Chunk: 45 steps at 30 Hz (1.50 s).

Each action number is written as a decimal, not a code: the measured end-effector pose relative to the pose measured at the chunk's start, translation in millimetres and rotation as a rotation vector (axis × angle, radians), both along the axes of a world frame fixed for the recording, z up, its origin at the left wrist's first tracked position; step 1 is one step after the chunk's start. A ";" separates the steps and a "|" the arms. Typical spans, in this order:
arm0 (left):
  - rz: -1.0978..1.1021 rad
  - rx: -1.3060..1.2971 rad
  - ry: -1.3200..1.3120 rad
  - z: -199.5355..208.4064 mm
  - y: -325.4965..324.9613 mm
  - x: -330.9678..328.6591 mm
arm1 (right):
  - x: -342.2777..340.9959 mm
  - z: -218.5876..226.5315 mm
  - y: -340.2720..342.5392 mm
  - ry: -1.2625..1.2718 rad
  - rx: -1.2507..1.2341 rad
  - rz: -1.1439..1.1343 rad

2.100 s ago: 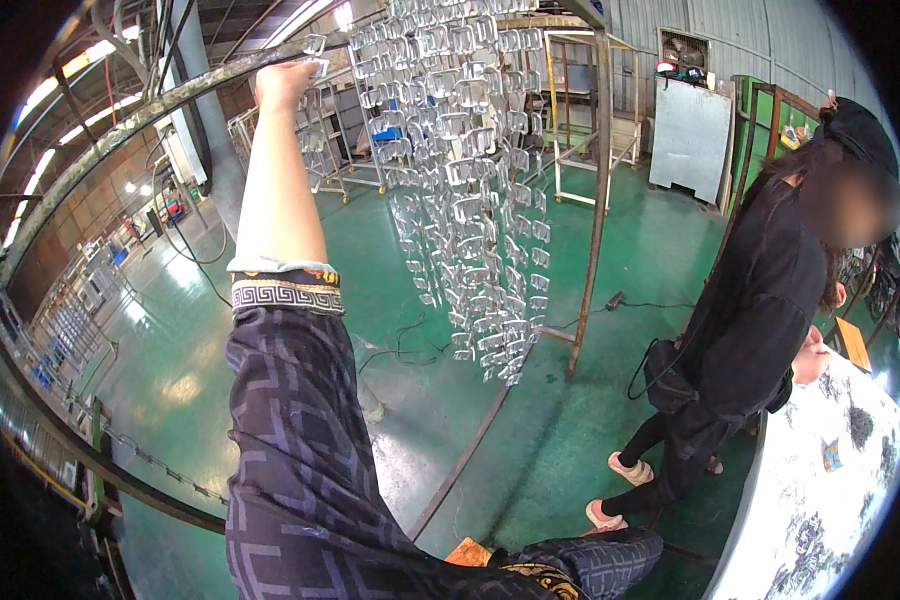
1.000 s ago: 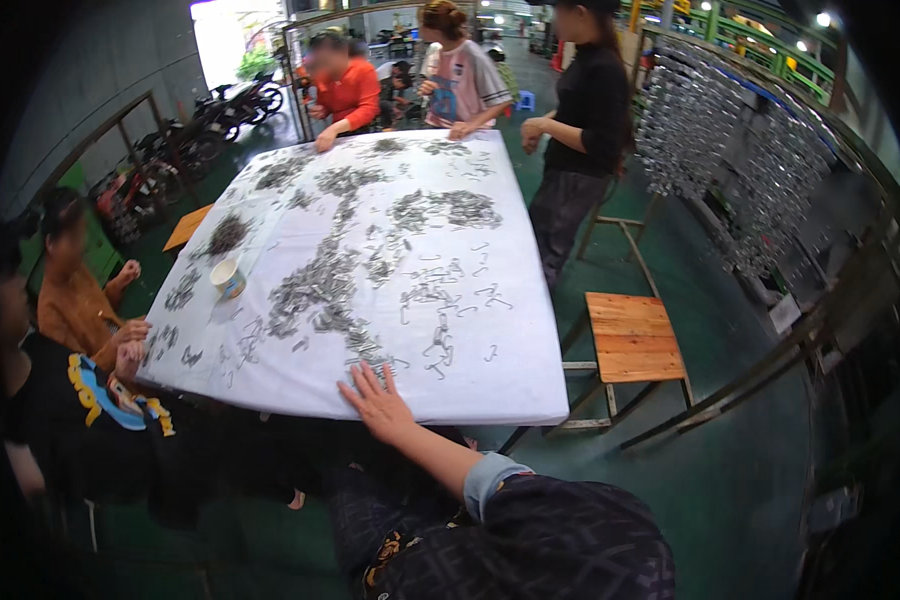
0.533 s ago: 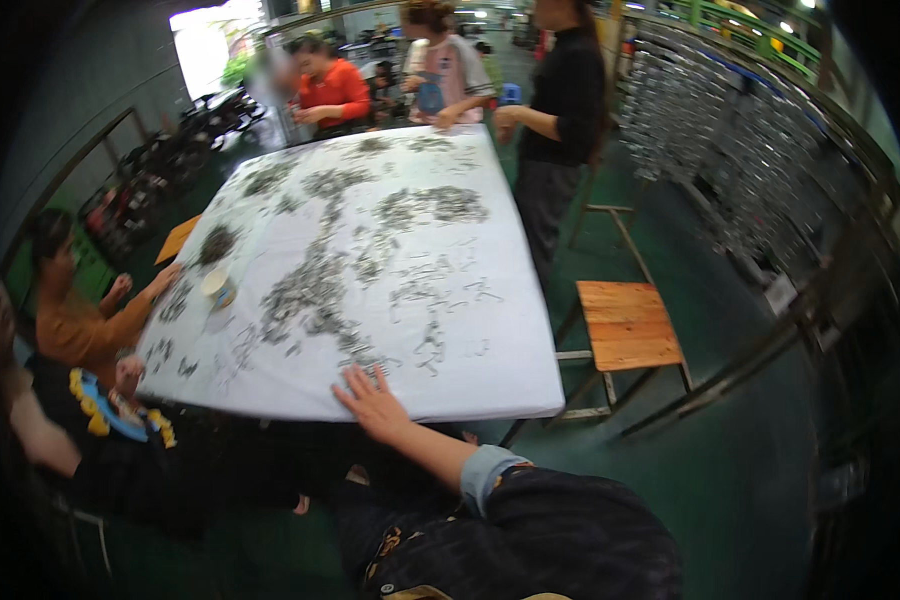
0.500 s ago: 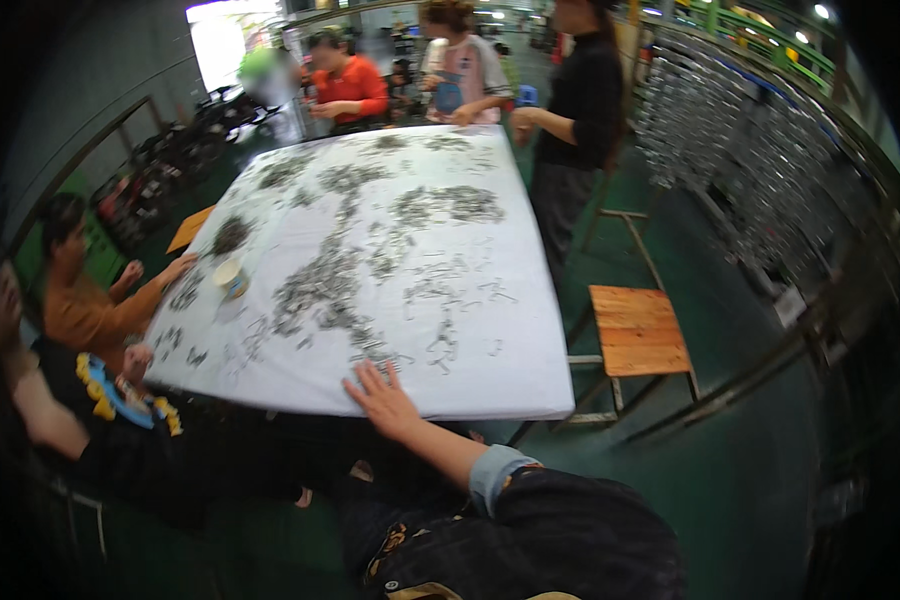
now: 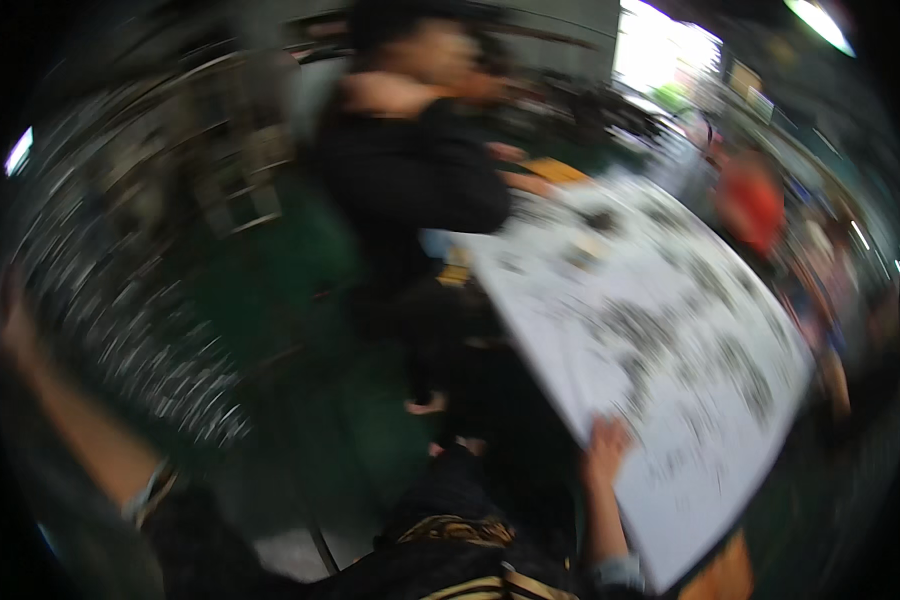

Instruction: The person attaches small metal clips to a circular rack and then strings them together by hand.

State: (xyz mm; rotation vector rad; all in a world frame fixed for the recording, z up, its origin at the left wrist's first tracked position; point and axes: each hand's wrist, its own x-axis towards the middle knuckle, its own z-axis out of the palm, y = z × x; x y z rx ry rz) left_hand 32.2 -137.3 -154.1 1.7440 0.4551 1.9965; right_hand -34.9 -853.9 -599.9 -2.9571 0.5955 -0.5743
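Note:
My right hand (image 5: 606,452) rests on the near edge of a table covered with a white cloth (image 5: 560,350). Its fingers lie stretched out, though blurred, and nothing shows in them. Close beyond the fingertips are scattered small dark pieces (image 5: 640,330), too smeared to name. Stretched out to the far left, my left hand (image 5: 12,315) is dim and blurred at the picture's rim, away from the table. Its fingers cannot be made out. A pale cup (image 5: 585,250) stands among the pieces farther up the table.
A person in black (image 5: 410,160) is at the table's left side. Someone in red (image 5: 750,205) is at the far right side, with others beyond. Racks of shiny hanging parts (image 5: 130,300) fill the left. A wooden stool (image 5: 722,572) is by the table's near corner.
The view has swung left, so the table now lies at the right and is smeared. My left arm has come into view. My right hand stays at the table edge.

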 end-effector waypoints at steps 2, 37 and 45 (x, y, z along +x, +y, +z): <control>0.047 0.051 -0.049 1.7 -36.3 -6.8 | -7.2 25.0 6.4 0.131 0.022 -0.089; -0.439 0.017 0.025 84.6 1.4 -7.8 | 190.2 546.5 508.1 -0.086 1.100 1.763; -0.341 0.016 0.119 72.6 -5.3 -43.1 | 203.7 564.2 565.0 -0.097 1.265 1.996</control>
